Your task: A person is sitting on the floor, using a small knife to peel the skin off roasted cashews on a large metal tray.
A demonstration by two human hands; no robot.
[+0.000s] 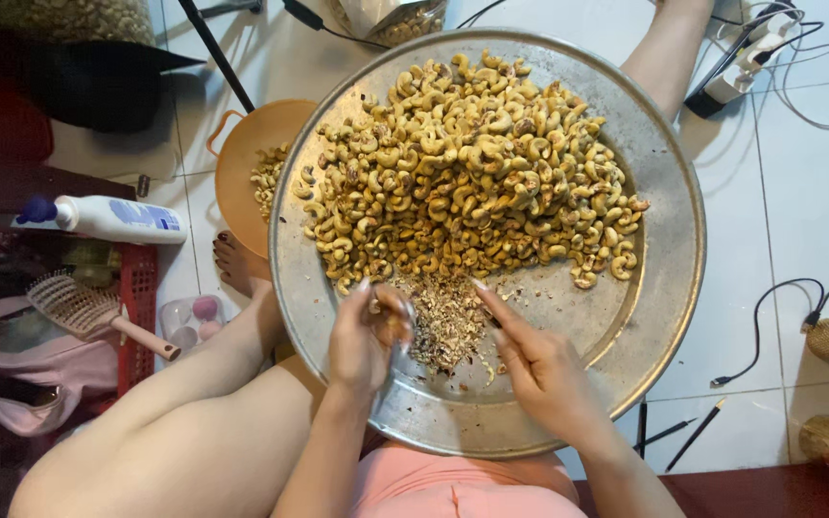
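A large round metal tray (659, 249) rests on my lap and holds a big heap of unpeeled cashew nuts (472, 163). A small pile of brown husk flakes (445, 321) lies at the heap's near edge. My left hand (362, 341) pinches a single cashew nut (393, 321) between thumb and fingers just left of the flakes. My right hand (539, 364) is over the tray's near right part, forefinger stretched toward the flakes; whether it holds a small blade I cannot tell.
An orange bowl (242, 153) with some cashews sits on the white tiled floor left of the tray. A white bottle (112, 219), a hairbrush (83, 309) and a red crate (138, 317) are at left. Cables and a power strip (741, 67) lie at right.
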